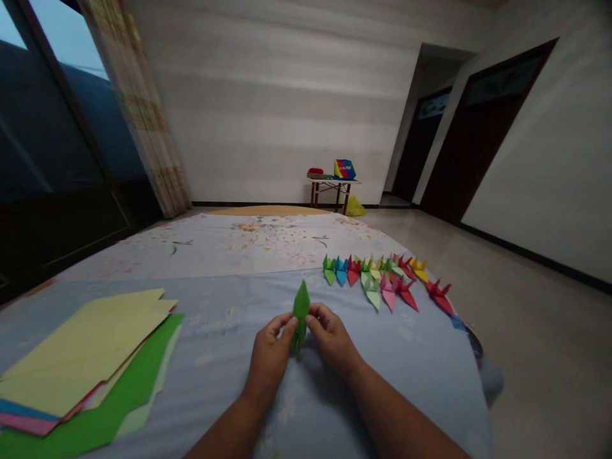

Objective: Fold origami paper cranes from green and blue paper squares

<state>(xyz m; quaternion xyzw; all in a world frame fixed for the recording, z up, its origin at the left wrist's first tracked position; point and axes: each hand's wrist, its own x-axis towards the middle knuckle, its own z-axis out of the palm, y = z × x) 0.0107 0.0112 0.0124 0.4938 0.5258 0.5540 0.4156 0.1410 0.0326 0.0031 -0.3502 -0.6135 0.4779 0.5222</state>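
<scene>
A folded piece of green paper (301,305), long and pointed at the top, stands upright between my two hands just above the cloth. My left hand (271,347) pinches its left edge between thumb and fingers. On the opposite edge, my right hand (332,335) grips it the same way. Its lower part is narrow and looks split, partly hidden by my fingertips. Beyond my right hand, several folded paper cranes in green, blue, red, pink and yellow sit in rows, among them a pink crane (389,293) and a blue crane (341,271).
A stack of coloured paper sheets (90,338), yellow on top, lies at the left. Blue cloth (215,376) covers the near table, with a white floral cloth (268,245) beyond. A small table (329,181) by the wall bears a colourful box (345,169).
</scene>
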